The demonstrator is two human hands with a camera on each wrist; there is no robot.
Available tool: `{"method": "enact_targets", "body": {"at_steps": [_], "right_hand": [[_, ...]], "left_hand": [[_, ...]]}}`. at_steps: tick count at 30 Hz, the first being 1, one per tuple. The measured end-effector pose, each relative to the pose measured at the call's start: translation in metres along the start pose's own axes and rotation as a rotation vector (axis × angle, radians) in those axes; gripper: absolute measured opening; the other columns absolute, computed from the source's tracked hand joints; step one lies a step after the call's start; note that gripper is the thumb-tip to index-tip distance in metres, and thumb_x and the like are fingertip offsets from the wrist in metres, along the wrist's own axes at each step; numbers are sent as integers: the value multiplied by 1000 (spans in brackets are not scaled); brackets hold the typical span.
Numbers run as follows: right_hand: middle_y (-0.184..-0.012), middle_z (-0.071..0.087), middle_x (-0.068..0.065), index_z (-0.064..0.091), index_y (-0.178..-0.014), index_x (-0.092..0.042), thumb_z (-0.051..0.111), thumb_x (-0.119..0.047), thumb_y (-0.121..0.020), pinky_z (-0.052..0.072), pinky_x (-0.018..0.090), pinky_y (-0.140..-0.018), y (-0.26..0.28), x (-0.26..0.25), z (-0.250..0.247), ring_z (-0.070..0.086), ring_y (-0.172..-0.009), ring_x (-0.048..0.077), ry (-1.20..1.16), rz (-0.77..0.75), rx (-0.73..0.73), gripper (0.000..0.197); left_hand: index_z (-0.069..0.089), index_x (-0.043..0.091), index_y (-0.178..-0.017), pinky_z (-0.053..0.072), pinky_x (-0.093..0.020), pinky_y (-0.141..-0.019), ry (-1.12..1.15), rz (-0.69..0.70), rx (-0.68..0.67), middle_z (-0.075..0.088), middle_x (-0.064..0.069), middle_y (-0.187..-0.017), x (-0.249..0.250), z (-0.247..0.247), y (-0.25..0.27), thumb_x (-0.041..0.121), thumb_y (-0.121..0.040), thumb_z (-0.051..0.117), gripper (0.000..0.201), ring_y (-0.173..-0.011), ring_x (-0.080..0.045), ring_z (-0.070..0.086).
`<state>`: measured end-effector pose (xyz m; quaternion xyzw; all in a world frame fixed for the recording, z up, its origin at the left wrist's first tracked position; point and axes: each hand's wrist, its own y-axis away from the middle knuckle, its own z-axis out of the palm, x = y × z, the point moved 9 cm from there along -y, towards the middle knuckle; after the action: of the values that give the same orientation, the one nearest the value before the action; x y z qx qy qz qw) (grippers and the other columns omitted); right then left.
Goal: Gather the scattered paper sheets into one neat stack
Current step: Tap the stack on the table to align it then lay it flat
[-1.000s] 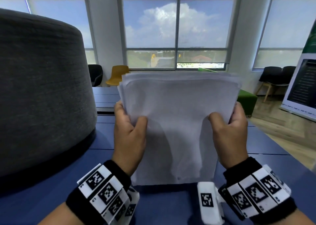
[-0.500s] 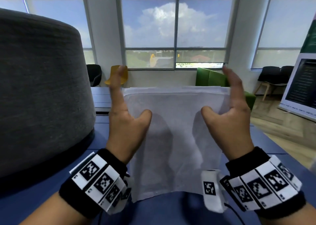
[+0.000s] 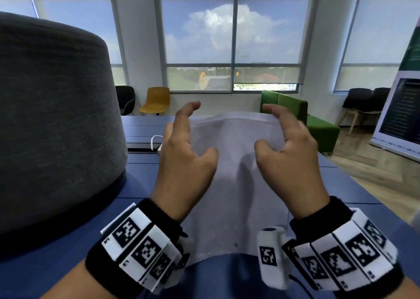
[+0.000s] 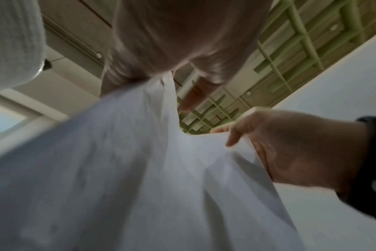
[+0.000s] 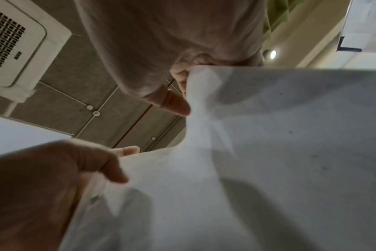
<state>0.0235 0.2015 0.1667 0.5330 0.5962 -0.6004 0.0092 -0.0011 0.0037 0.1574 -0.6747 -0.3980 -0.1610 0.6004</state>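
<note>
While the sheets (image 3: 236, 185) stand on edge on the counter (image 3: 68, 264), both hands (image 3: 184, 162) (image 3: 288, 160) flank them, fingers loose and spread, gripping nothing. Best tap the side edges square, gently, without letting them topple.

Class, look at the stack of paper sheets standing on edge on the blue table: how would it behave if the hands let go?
The paper stack looks floppy: its face bows between the left hand and right hand. Standing on edge, it would probably slump or tip. The sheets seem light and might slide apart.
</note>
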Motion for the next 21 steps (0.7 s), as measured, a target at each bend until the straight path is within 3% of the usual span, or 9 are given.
{"method": "enact_targets", "body": {"at_steps": [3,5,6,8,10,12,15,18,21], "right_hand": [[-92,56,5,53,-120,-35,46,-3,-81,38,16,-53,-6,13,-9,45,-53,11,-49,30,60,51],[-90,55,2,52,-121,-34,42,1,-83,36,14,-46,-7,21,-13,39,-49,7,-138,49,51,53],[-97,56,0,51,-122,-35,41,2,-84,36,14,-45,-7,23,-13,40,-49,5,-163,45,30,55],[-115,57,-3,51,-124,-40,41,2,-85,37,11,-46,-5,26,-9,43,-50,2,-160,35,-7,58],[-122,55,-3,51,-124,-43,42,1,-86,40,10,-50,-3,30,-5,46,-54,1,-160,47,-12,59],[-122,55,-4,52,-124,-40,41,2,-85,42,9,-54,-3,31,-4,48,-58,-1,-172,48,17,59],[-109,58,5,54,-121,-37,39,6,-85,38,13,-49,-4,27,-4,42,-53,5,-214,19,56,58],[-104,55,20,55,-120,-30,38,9,-85,36,19,-49,-7,18,-7,38,-55,14,-244,-33,65,55],[-104,57,20,55,-122,-31,41,5,-83,39,17,-53,-10,18,-10,43,-59,13,-208,-45,70,55]], "left_hand": [[41,52,-117,54,-48,-90,54,-10,52,50,-5,-124,-8,-9,-5,10,-74,47,60,-105,-22,57],[41,55,-113,57,-49,-83,92,-5,75,53,-5,-123,-13,-15,-7,6,-78,46,61,-101,-22,61],[43,53,-115,58,-47,-79,105,-3,77,55,-1,-120,-14,-17,-7,2,-80,46,61,-97,-17,62],[47,39,-119,60,-30,-74,131,5,69,56,13,-108,-18,-16,-5,-7,-84,47,58,-86,3,60],[49,28,-122,54,-19,-66,141,2,48,56,29,-97,-21,-13,-3,-12,-85,47,55,-77,13,57],[49,27,-123,54,-27,-64,162,7,54,56,39,-93,-21,-13,0,-14,-85,46,56,-72,11,56],[47,33,-120,54,-40,-63,196,21,71,58,38,-94,-20,-15,1,-16,-85,43,61,-70,3,56],[46,32,-121,58,-29,-66,206,68,58,58,37,-94,-19,-18,-4,-17,-86,43,61,-79,2,61],[50,28,-120,53,-16,-68,179,110,74,55,36,-96,-19,-21,-6,-15,-84,45,56,-84,5,58]]}}
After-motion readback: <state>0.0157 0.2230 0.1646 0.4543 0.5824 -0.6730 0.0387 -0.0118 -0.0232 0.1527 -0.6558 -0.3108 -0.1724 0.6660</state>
